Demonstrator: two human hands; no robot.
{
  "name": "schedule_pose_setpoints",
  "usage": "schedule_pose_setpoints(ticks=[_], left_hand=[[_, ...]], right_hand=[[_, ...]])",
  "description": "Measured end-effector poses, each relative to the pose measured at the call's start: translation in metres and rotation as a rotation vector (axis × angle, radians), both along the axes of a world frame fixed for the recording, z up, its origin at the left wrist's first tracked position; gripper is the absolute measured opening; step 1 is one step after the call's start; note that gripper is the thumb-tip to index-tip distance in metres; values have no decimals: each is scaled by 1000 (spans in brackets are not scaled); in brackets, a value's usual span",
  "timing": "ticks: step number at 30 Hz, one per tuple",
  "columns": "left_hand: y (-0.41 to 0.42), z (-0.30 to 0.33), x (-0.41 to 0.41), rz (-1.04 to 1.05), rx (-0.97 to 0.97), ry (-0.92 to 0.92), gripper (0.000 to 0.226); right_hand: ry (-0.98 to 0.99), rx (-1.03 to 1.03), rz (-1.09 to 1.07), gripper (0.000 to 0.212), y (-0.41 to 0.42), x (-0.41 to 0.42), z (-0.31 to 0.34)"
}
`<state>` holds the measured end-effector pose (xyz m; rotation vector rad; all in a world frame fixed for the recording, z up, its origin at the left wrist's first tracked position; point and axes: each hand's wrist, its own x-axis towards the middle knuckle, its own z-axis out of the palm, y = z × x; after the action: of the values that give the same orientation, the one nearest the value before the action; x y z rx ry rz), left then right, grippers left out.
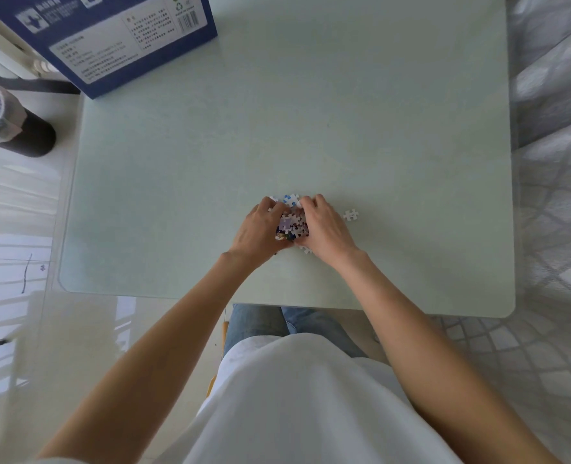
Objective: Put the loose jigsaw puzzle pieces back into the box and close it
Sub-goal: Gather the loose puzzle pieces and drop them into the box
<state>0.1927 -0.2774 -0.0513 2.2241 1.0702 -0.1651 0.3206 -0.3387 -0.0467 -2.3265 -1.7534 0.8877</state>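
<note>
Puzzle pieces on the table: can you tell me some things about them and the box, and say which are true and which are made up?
1. Both hands, the left hand and the right hand, are cupped around a pile of puzzle pieces. True.
2. The blue box sits right beside the pile. False: it stands at the far left corner of the table, well away from the hands.
3. One white piece lies alone, to the right of the right hand. True.
4. All the pieces are already in the box. False: the pile is on the table between the hands.
5. A dark bin stands on the table. False: it stands on the floor, left of the table.
</note>
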Motion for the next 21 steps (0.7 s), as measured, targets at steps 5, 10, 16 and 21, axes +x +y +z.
schedule_pose_setpoints(ticks=[5,10,16,21], left_hand=[[5,2,4,27,-58,31,50],[7,2,4,5,-62,34,43],[7,2,5,-38,-43,42,36],[10,4,3,-21,-81,15,28]], right_hand=[[21,-20,-19,65,-1,2,0],[87,-36,-7,66,-5,4,1],[72,7,-33,55,-11,0,0],[65,-35,-55,46,-9,3,-2]])
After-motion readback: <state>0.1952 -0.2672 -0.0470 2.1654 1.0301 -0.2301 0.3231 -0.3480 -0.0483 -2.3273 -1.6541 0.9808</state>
